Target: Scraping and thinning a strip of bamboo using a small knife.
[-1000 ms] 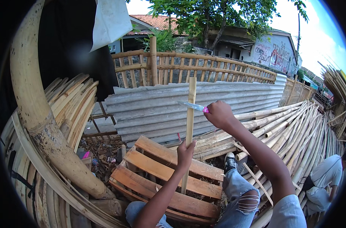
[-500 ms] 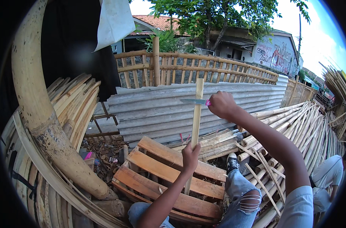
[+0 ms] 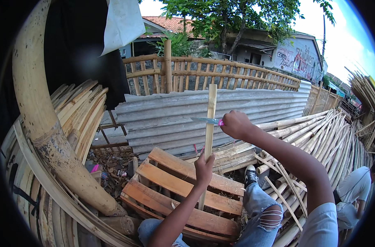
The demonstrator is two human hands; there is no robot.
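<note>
A flat bamboo strip [image 3: 212, 99] stands nearly upright in front of me, its lower end down at the slatted wooden pallet [image 3: 167, 178]. My left hand [image 3: 204, 168] is closed around the strip below its middle. In my right hand [image 3: 237, 125] is a knife [image 3: 206, 120] with a pink handle, most of which the fingers hide. The blade points left and lies across the strip, above my left hand. Whether its edge bites into the bamboo I cannot tell.
Bamboo poles [image 3: 309, 138] lie piled on the right, where another person [image 3: 354, 193] bends down. Split bamboo [image 3: 78, 111] and a thick bamboo post [image 3: 51, 136] stand on the left. Behind the pallet are corrugated sheeting [image 3: 167, 115] and a bamboo fence [image 3: 228, 73].
My right hand and the knife have moved down along the strip and slightly left. The strip's top has tilted a little left; my left hand still grips it.
</note>
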